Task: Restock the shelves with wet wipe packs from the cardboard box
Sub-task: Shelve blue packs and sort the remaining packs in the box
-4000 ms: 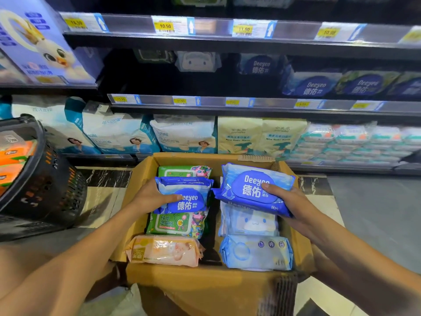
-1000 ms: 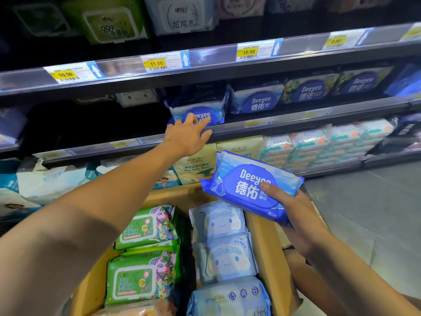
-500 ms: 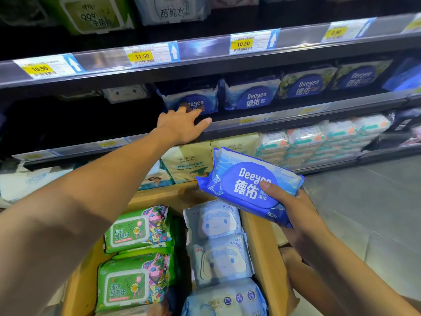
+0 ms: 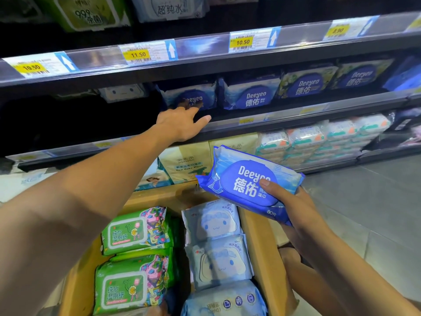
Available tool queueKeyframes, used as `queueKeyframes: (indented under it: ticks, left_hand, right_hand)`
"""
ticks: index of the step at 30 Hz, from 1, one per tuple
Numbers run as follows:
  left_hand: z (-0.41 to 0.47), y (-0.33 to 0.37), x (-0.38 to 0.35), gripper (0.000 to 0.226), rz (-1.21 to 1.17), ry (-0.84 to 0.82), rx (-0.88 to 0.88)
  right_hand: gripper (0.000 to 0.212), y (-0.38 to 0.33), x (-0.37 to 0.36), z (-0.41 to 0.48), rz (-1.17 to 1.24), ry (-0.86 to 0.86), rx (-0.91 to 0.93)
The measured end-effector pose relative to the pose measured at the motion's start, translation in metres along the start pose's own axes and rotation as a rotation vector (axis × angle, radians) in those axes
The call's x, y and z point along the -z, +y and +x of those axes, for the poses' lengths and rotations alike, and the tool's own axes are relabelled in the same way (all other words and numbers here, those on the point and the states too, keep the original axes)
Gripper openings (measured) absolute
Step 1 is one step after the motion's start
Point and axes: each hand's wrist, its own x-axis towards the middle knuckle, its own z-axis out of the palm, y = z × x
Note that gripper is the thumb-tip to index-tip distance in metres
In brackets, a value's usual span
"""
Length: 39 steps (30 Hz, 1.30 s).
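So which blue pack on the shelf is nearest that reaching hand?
The leftmost shelf Deeyeo pack, by the left hand; the others sit further right.

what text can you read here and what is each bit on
"Deeyeo 德佑", "80片": blue pack in right hand
"Deeyeo 德佑": shelf packs
"10.50", "11.50", "10.50": price tags
"纯水湿厕纸": green packs in cardboard box
"超纯水": top-shelf pack
"New Baby Wipes": cream pack
Too blurred to read: lower shelf tags

Left hand (image 4: 180, 125) stretched forward (fingers straight), right hand (image 4: 293, 207) curled, gripping.
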Motion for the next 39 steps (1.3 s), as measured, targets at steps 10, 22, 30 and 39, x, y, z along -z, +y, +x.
queueKeyframes:
  ticks: [10, 22, 30, 39]
  left_hand:
    - [-0.047, -0.006, -0.016, 0.048, -0.086, 0.339, -0.190]
    - [-0.158, 0.024, -0.030, 0.060, -1.174, -0.131, -0.004]
    - [-0.191, 0.008, -0.024, 0.046, -1.237, -0.064, -0.009]
    - [-0.177, -0.047, 0.012, 0.080, -1.206, 0.142, 0.006]
  right_hand:
    - [0.058, -0.008, -0.006, -0.015, -0.032, -0.073, 0.045]
    - [0.056, -0.004, -0.003, -0.036, -0.054, -0.104, 0.034]
    - [0.068, -0.027, -0.027, -0.034, -0.264, -0.172, 0.035]
    - [0.045, -0.079, -0.085, 0.009, -0.532, -0.263, 0.172]
